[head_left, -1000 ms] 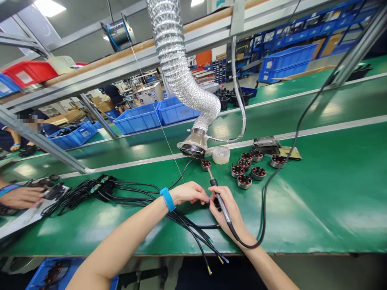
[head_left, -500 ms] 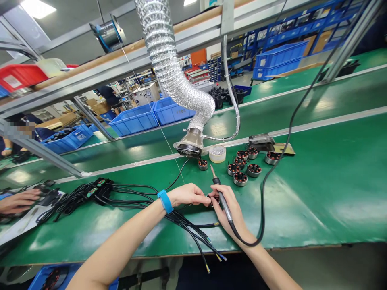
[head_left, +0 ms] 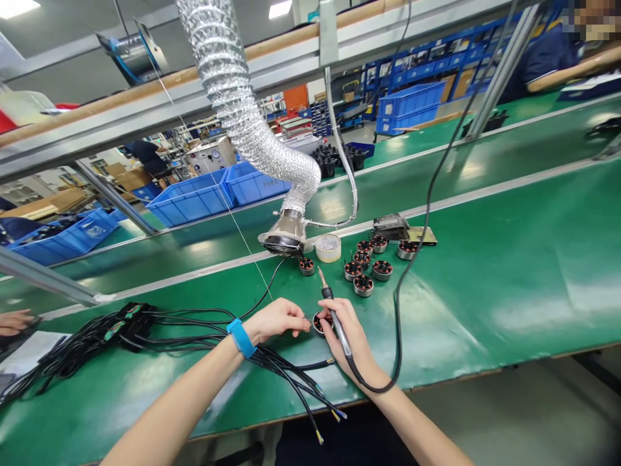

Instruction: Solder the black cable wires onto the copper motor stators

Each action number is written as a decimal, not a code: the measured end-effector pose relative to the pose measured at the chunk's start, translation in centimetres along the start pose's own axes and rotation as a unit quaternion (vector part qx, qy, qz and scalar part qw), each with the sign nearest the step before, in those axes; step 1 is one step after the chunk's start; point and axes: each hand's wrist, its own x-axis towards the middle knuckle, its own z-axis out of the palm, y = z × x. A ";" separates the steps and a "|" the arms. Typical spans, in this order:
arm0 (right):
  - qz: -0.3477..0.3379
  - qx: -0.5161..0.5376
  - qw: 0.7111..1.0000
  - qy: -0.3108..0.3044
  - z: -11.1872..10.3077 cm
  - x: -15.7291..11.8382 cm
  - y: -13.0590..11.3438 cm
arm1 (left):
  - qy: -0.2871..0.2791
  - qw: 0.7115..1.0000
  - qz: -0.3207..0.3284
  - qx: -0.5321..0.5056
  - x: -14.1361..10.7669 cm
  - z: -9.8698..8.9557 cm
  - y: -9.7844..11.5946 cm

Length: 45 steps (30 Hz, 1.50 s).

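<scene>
Soldering iron (head_left: 342,334) slants, gripped by my right hand (head_left: 359,343), tip toward the far edge of the surface (head_left: 485,285); my left hand (head_left: 277,322) pinches, on what I cannot tell.

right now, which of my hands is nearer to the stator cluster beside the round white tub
Right. The right hand, gripping the soldering iron, is on the near side of the stator cluster, slightly left; the left hand is farther off, further left.

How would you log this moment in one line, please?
left hand: pinched beside wound ring, contents unclear | right hand: holds soldering iron, touches ring | black cables: on green bench
</scene>
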 end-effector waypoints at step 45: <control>-0.036 -0.390 0.918 0.067 -7.3 3.8 3.6 | 0.106 0.935 0.132 0.312 -8.6 3.0 -4.5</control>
